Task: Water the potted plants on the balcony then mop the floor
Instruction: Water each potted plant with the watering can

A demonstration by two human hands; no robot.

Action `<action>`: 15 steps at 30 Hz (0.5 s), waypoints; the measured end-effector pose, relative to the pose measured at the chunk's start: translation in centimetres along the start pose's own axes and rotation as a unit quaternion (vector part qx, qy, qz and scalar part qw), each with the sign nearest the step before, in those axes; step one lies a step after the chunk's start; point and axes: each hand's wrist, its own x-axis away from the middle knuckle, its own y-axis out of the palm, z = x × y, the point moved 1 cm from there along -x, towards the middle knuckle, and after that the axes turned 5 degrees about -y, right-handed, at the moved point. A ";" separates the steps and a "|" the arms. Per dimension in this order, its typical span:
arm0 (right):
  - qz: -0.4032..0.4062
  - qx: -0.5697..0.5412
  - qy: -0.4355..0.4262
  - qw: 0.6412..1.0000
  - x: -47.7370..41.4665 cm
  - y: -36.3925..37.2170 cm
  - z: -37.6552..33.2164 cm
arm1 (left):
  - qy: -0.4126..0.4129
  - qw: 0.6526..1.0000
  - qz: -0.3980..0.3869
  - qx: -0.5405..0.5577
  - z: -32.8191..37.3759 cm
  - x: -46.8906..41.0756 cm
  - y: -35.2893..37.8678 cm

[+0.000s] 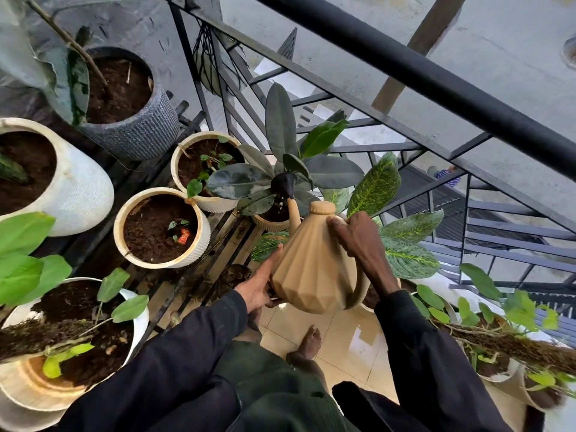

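A tan ribbed watering can (311,269) is tilted forward at the centre. Its black rose head (285,183) hangs over the dark-leaved rubber plant (282,169), and drops fall toward that plant's pot (272,224). My right hand (355,241) grips the can's handle at the top. My left hand (260,286) lies with straight fingers against the can's lower left side, supporting it. Cream ribbed pots (199,232) with soil stand to the left on a dark slatted rack.
A black metal railing (405,73) runs diagonally behind the plants. Large pots (81,194) crowd the left, and a variegated plant (402,244) and another pot (505,375) stand right. Wet beige floor tiles (352,341) and my bare foot (310,341) show below.
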 end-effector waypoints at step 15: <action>-0.005 -0.013 -0.011 1.000 -0.6 0.2 0.0 | 0.007 1.000 0.005 -0.011 0.4 -0.6 -0.6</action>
